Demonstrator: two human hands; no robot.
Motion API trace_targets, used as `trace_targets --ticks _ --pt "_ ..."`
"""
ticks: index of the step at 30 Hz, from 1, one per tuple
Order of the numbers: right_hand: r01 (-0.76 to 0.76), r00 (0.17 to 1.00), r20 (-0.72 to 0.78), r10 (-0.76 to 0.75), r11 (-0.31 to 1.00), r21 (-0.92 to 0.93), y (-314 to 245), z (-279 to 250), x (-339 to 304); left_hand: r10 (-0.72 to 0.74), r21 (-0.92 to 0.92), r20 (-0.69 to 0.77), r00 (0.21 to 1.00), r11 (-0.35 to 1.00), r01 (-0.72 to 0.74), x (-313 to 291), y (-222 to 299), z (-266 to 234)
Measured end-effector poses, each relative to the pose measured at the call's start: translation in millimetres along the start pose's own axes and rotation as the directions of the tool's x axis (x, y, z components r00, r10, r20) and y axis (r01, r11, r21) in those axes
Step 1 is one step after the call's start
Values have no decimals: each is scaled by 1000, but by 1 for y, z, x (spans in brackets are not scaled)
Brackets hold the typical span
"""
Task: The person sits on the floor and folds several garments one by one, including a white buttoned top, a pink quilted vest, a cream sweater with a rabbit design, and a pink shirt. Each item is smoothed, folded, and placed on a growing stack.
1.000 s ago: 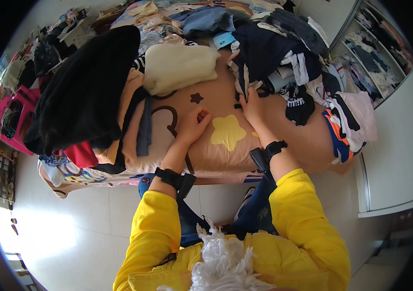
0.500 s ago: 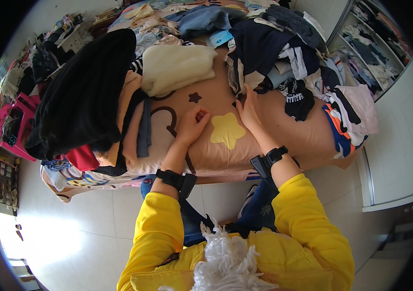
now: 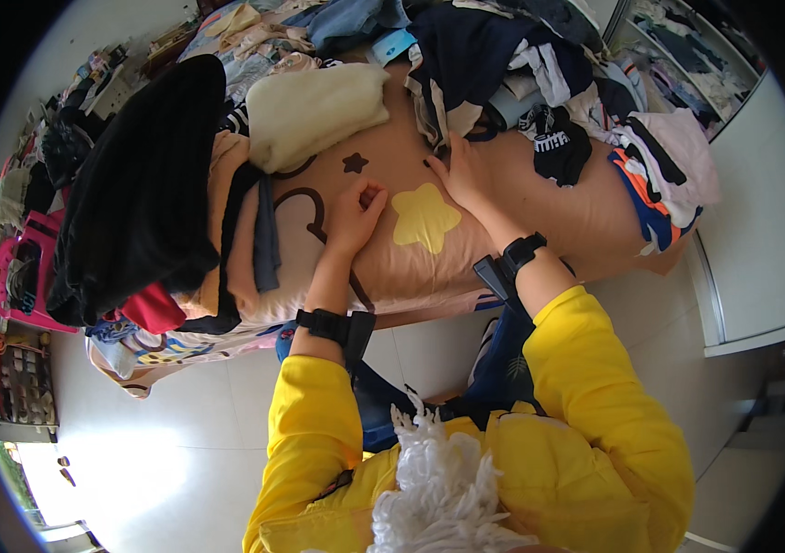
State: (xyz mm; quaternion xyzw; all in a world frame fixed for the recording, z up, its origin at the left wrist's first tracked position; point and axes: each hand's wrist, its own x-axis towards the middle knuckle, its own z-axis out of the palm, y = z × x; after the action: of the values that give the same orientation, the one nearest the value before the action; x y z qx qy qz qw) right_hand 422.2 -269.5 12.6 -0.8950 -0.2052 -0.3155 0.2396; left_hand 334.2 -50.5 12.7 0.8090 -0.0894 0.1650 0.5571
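Note:
My left hand rests on the tan bed sheet, its fingers curled in, and nothing shows in them. A yellow star print lies between my two hands. To its right, my right hand is open, thumb apart and fingers stretched out toward the near edge of a heap of navy clothes. The fingertips meet the beige cloth at that edge; whether they press on it I cannot tell. Beyond my left hand sits a folded cream fleece.
At the left, a tall black folded pile leans over peach and grey layers. Black printed socks lie right of my right hand, with a folded stack at the bed's right end. Jeans-blue clothes sit far back. A pink chair stands left.
The whole view has shifted and turned slightly. Against the sheet, both hands stay almost in place; my right thumb is spread a little wider. No garment has visibly moved.

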Motion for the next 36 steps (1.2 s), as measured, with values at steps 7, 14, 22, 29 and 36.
trace_targets --ticks 7,14,22,29,36 --pt "-423 872 260 415 906 -26 9 2 44 -9 -14 5 1000 1000 9 1 1 -1" --pt "-363 930 131 344 914 180 -7 -4 32 -35 -60 -9 999 998 35 7 0 -1" --pt "-29 1000 15 28 988 149 -64 -69 27 48 -166 -3 999 985 -47 8 4 2" --pt "45 988 135 -72 980 192 -136 -49 -8 217 -217 -59 974 950 -225 8 22 1" --pt "87 976 160 -148 938 336 -162 -53 -33 264 -19 -107 959 964 -267 11 8 -3"
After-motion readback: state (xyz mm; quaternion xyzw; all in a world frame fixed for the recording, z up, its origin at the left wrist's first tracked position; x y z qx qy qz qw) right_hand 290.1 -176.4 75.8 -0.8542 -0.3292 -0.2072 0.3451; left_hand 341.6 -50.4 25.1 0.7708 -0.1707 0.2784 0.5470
